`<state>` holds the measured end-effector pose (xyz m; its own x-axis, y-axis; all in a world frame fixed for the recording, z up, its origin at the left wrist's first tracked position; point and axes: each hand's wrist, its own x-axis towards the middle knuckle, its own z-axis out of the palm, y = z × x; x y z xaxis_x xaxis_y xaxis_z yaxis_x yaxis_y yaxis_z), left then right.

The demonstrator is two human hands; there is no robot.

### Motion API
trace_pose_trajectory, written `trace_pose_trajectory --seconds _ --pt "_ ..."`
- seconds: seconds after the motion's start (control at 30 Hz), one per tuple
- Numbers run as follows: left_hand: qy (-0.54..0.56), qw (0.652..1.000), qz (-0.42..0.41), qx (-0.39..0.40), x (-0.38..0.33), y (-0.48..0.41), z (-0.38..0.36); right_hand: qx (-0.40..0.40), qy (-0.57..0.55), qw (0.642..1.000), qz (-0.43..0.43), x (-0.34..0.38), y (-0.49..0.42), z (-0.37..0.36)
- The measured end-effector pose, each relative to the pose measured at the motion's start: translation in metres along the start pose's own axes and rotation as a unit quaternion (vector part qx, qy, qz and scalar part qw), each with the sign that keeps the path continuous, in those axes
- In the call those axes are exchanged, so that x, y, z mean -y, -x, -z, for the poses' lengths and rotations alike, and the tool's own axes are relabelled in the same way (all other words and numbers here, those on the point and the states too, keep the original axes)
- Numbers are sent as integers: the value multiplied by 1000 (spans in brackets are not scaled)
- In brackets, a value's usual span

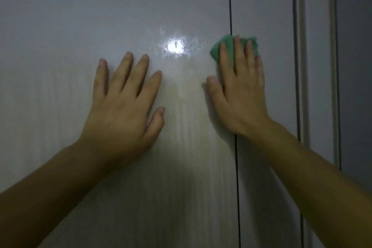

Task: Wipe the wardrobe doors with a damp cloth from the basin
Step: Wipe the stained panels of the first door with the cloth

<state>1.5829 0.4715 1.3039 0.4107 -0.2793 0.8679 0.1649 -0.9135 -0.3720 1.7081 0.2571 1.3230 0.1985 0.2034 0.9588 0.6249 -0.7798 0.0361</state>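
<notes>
The right hand [241,96] is pressing a green cloth [216,48] flat over the gap [229,6] between the left door [80,16] and the right door [261,6], its fingers [238,52] lying straight and slightly apart, with cloth poking out above them. The left hand [120,110] is resting flat on the left door, fingers spread wide. Wet streaks [175,47] are glinting between both hands' fingertips.

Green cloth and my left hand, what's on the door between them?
Only wardrobe door surface, in the head view: a wet patch of droplets catching a bright reflection lies between the left hand and the green cloth, with damp streaks below.
</notes>
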Motion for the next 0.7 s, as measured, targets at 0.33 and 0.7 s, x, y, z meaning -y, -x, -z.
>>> trace_pose_trajectory --seconds 0.33,0.7 --pt "31 999 -25 -13 18 3 -3 29 51 993 104 -1 -23 6" --pt "42 996 78 -27 57 11 17 40 46 982 177 48 -31 1"
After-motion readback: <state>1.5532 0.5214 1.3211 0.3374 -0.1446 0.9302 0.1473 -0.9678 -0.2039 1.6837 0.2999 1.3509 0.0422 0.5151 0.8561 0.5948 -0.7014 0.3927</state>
